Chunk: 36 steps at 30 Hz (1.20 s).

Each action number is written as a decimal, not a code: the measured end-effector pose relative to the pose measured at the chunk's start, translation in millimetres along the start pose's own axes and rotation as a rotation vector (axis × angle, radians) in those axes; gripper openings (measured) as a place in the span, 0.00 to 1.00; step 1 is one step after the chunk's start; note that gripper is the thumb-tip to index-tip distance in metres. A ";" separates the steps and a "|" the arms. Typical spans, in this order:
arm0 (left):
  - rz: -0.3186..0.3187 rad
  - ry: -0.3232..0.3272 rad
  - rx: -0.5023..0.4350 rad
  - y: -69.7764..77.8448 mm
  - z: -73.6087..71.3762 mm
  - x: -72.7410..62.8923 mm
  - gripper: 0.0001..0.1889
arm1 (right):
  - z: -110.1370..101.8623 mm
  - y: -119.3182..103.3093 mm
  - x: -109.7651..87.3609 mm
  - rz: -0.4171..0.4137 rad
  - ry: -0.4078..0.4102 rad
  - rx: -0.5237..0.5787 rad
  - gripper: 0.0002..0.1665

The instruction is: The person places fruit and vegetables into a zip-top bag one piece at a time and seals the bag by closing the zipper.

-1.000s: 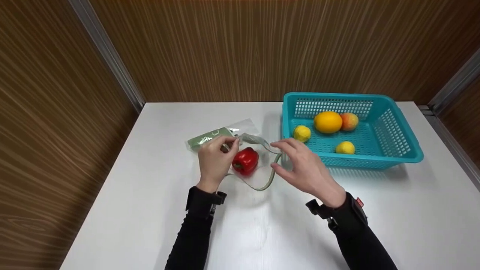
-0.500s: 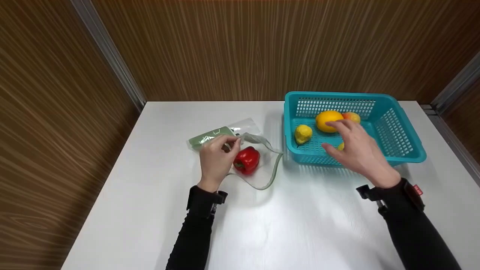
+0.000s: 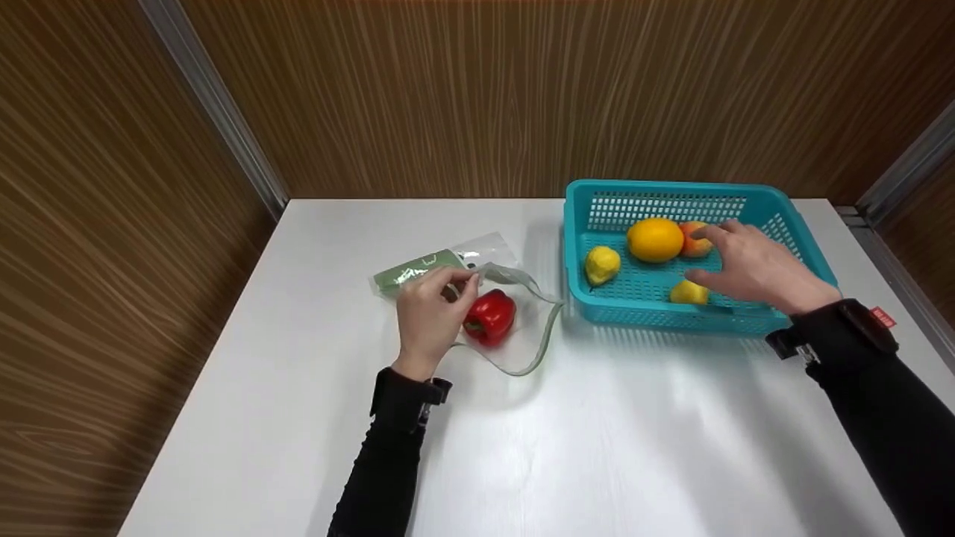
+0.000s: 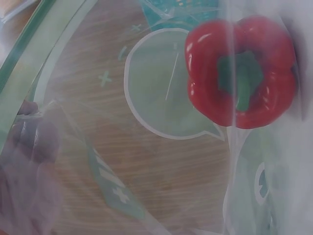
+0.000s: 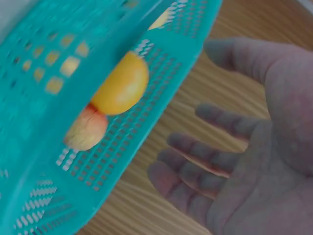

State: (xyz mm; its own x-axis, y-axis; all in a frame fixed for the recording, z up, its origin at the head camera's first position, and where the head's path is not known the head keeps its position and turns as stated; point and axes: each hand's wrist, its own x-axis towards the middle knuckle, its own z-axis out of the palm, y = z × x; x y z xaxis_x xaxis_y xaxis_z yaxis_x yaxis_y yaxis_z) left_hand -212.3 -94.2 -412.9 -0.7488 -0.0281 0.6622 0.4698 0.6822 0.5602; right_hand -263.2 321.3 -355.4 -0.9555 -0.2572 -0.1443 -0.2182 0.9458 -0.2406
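My left hand (image 3: 430, 321) pinches the rim of a clear plastic zip bag (image 3: 550, 328) with green print, its mouth standing wide. A red bell pepper (image 3: 490, 318) lies within the bag's outline; in the left wrist view the pepper (image 4: 266, 105) shows through the film. Over the right part of a teal basket (image 3: 694, 317) hovers my right hand (image 3: 757, 265), fingers spread and holding nothing. Nearest to it are a peach (image 3: 695, 240) and a small yellow fruit (image 3: 688, 292). The right wrist view has the open palm (image 5: 254, 166) beside the basket wall, apart from the fruit.
Also in the basket are a large orange-yellow fruit (image 3: 655, 240), touching the peach, and a yellow pear-shaped fruit (image 3: 602, 265) at the left. The white table (image 3: 298, 388) meets wood-grain panels (image 3: 425, 97) at the back and left.
My right hand has left the bag's right side and moved rightward to above the basket. The left hand stays at the bag's rim.
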 end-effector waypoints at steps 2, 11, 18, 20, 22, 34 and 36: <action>-0.002 -0.001 0.000 -0.3 0.5 -0.4 0.04 | -2.5 4.1 5.6 -0.001 -0.042 -0.034 0.46; 0.008 0.009 -0.005 -1.5 2.0 -1.1 0.04 | -7.2 10.4 27.1 0.008 -0.172 -0.176 0.42; 0.005 0.009 0.006 -1.0 1.6 -2.1 0.04 | -2.3 8.6 39.7 -0.011 -0.305 -0.191 0.42; 0.005 0.006 0.006 -0.9 1.7 -1.7 0.04 | 0.5 8.1 43.2 0.001 -0.336 -0.182 0.43; 0.002 0.002 0.002 -0.9 2.0 -1.6 0.04 | 3.6 7.8 46.5 0.007 -0.366 -0.172 0.44; -0.011 -0.012 -0.008 -0.2 0.9 -1.4 0.04 | 16.9 6.5 62.4 -0.018 -0.493 -0.213 0.34; -0.013 -0.011 -0.013 -0.8 1.2 -1.4 0.04 | 16.9 3.8 61.7 -0.022 -0.507 -0.224 0.32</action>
State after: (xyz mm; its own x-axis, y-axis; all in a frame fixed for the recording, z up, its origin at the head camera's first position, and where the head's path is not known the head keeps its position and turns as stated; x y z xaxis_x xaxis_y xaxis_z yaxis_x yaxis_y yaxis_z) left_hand -212.2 -93.8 -414.9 -0.7598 -0.0284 0.6495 0.4662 0.6725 0.5748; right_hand -319.6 305.7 -381.4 -0.7474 -0.2885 -0.5985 -0.3268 0.9439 -0.0469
